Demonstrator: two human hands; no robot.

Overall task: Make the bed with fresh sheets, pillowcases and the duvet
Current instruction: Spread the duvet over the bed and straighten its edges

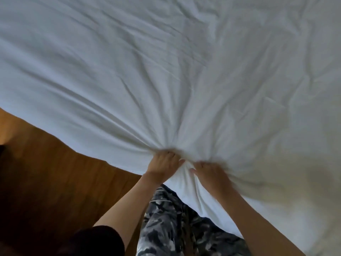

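A white sheet (166, 71) covers nearly the whole view, spread over the bed and creased in folds that fan out from its near edge. My left hand (163, 162) grips a bunch of that edge, fingers curled into the cloth. Right beside it, my right hand (208, 172) also grips the gathered fabric, with its fingertips buried in the folds. The two hands almost touch. The mattress under the sheet is hidden.
Wooden floor (60, 174) lies to the left below the sheet's hanging edge. My legs in camouflage-patterned trousers (171, 224) stand close against the bed. A dark shape sits at the far left edge.
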